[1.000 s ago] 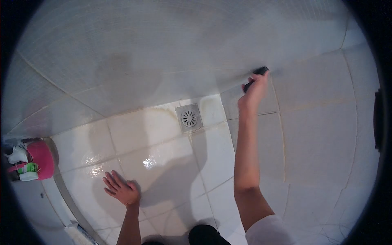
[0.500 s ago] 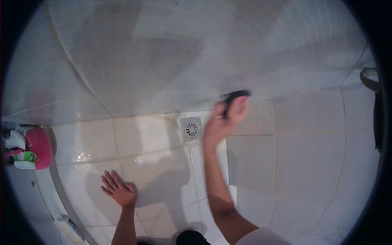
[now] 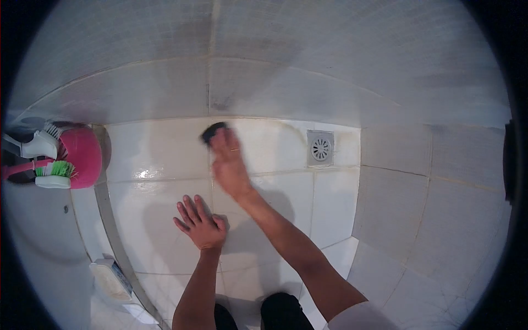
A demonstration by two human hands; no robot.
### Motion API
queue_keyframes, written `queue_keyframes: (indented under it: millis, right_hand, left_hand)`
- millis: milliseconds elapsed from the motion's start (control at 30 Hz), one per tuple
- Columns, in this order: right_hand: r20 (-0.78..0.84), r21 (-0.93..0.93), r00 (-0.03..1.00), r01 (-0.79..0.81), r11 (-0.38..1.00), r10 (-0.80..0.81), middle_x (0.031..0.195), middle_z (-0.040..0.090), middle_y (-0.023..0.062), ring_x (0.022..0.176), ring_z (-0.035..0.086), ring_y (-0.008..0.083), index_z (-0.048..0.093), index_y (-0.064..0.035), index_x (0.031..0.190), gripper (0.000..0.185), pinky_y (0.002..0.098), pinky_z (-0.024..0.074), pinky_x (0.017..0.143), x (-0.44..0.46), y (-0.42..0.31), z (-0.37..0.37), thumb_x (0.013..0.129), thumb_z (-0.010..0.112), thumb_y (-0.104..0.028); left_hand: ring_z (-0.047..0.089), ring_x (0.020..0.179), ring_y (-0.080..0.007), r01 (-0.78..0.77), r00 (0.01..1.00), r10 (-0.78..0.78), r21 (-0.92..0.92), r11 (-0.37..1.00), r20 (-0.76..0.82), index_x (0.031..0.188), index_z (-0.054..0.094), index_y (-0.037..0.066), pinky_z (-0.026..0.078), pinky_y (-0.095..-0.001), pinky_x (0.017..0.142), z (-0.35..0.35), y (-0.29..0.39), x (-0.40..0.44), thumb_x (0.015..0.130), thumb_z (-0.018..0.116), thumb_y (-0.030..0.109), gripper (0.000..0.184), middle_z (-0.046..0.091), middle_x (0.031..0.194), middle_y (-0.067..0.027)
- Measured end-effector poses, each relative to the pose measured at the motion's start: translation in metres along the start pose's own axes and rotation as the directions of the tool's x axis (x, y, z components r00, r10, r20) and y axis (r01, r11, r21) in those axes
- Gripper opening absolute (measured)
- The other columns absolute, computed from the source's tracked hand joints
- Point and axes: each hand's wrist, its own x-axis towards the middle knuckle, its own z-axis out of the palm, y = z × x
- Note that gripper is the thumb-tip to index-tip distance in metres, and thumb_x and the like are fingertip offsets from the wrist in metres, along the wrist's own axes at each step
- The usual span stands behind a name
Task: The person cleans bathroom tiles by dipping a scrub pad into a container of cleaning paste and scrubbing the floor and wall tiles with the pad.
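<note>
My left hand lies flat on the white floor tiles, its fingers spread and holding nothing. Ahead of it and slightly to the right, my right hand grips a black object, blurred by motion, whose kind I cannot make out. That object is low down near the seam where the floor meets the tiled wall. A ring shows on a finger of my right hand.
A square metal drain is set in the floor to the right. At the far left a pink container stands near a green-bristled brush and a white bottle-like item. A whitish box-like item sits lower left.
My right hand has moved left with the black object, from the right-hand wall area past the drain. The view has shifted as well. My left hand remains flat on the floor.
</note>
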Motion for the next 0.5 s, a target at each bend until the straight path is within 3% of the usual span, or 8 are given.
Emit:
queue_keyframes:
  millis: [33,100,167,233,333,400,467,500]
  right_hand:
    - [-0.001,0.005,1.000,-0.005,1.000,0.005,0.139,0.041,0.0233,0.135,0.026,0.0416,0.043,0.0056,0.133,0.058,0.0452,0.0228,0.113,0.000,0.001,-0.003,0.075,0.052,0.001]
    - [-0.009,-0.074,0.989,0.147,0.986,-0.148,0.138,0.042,0.0229,0.130,0.036,0.0410,0.041,0.0062,0.133,0.060,0.0472,0.0262,0.111,-0.006,0.026,-0.009,0.074,0.049,0.004]
    - [-0.177,-0.024,0.984,-0.020,1.000,0.016,0.131,0.050,0.0200,0.125,0.044,0.0374,0.049,0.0049,0.126,0.052,0.0449,0.0272,0.111,-0.016,0.084,-0.045,0.074,0.047,0.006]
    - [-0.110,-0.208,0.994,-0.034,0.978,0.012,0.120,0.058,0.0216,0.111,0.056,0.0351,0.052,0.0075,0.119,0.046,0.0484,0.0271,0.110,-0.025,0.135,-0.099,0.074,0.046,0.003]
    - [-0.102,-0.293,0.993,-0.091,0.952,0.064,0.120,0.058,0.0233,0.114,0.051,0.0357,0.056,0.0049,0.115,0.041,0.0513,0.0275,0.108,-0.034,0.143,-0.108,0.075,0.049,-0.001]
    - [-0.271,-0.112,0.931,-0.283,0.953,0.245,0.122,0.057,0.0222,0.114,0.049,0.0374,0.056,0.0045,0.117,0.039,0.0511,0.0297,0.106,-0.019,0.108,-0.072,0.078,0.051,-0.001]
    - [-0.318,0.054,0.946,-0.052,0.997,0.066,0.124,0.055,0.0197,0.112,0.049,0.0371,0.055,0.0045,0.119,0.039,0.0505,0.0329,0.103,-0.004,0.066,-0.028,0.080,0.052,0.000]
    - [-0.296,0.035,0.955,0.020,0.999,-0.009,0.126,0.054,0.0185,0.113,0.048,0.0351,0.054,0.0015,0.122,0.043,0.0497,0.0332,0.103,0.002,0.048,-0.015,0.079,0.053,0.001]
  left_hand:
    - [0.012,0.142,-0.0381,0.005,1.000,-0.005,-0.009,1.000,0.011,0.146,0.026,0.008,0.005,-0.0621,0.109,0.000,0.000,-0.001,0.077,0.043,0.029,0.073,0.018,0.154,-0.0151]
    - [0.013,0.142,-0.0385,-0.002,1.000,0.003,-0.018,1.000,0.029,0.145,0.027,0.008,0.005,-0.0623,0.109,-0.002,0.002,0.000,0.077,0.043,0.029,0.073,0.018,0.154,-0.0153]
    - [0.013,0.142,-0.0389,0.009,0.999,-0.008,-0.028,1.000,0.043,0.145,0.027,0.008,0.005,-0.0623,0.109,-0.003,0.002,0.000,0.076,0.045,0.027,0.074,0.018,0.154,-0.0155]
    - [0.013,0.141,-0.0391,0.004,1.000,-0.003,-0.031,1.000,0.028,0.145,0.028,0.008,0.005,-0.0623,0.109,-0.003,0.002,0.000,0.076,0.046,0.026,0.074,0.018,0.154,-0.0157]
    - [0.013,0.141,-0.0392,0.017,0.998,-0.015,-0.046,0.999,0.056,0.145,0.028,0.007,0.006,-0.0625,0.109,-0.008,0.003,-0.001,0.075,0.047,0.024,0.075,0.018,0.153,-0.0163]
    - [0.013,0.141,-0.0393,0.011,0.999,-0.009,-0.039,0.999,0.030,0.145,0.028,0.007,0.007,-0.0626,0.109,-0.006,0.003,0.001,0.076,0.046,0.025,0.074,0.018,0.153,-0.0163]
    - [0.013,0.141,-0.0392,0.008,1.000,-0.007,-0.033,0.999,0.019,0.145,0.028,0.008,0.007,-0.0625,0.109,-0.004,0.002,0.003,0.077,0.045,0.026,0.073,0.018,0.153,-0.0161]
    - [0.014,0.141,-0.0391,0.004,1.000,-0.003,-0.030,1.000,0.014,0.145,0.027,0.008,0.008,-0.0623,0.109,-0.002,0.002,0.001,0.077,0.044,0.028,0.073,0.018,0.153,-0.0160]
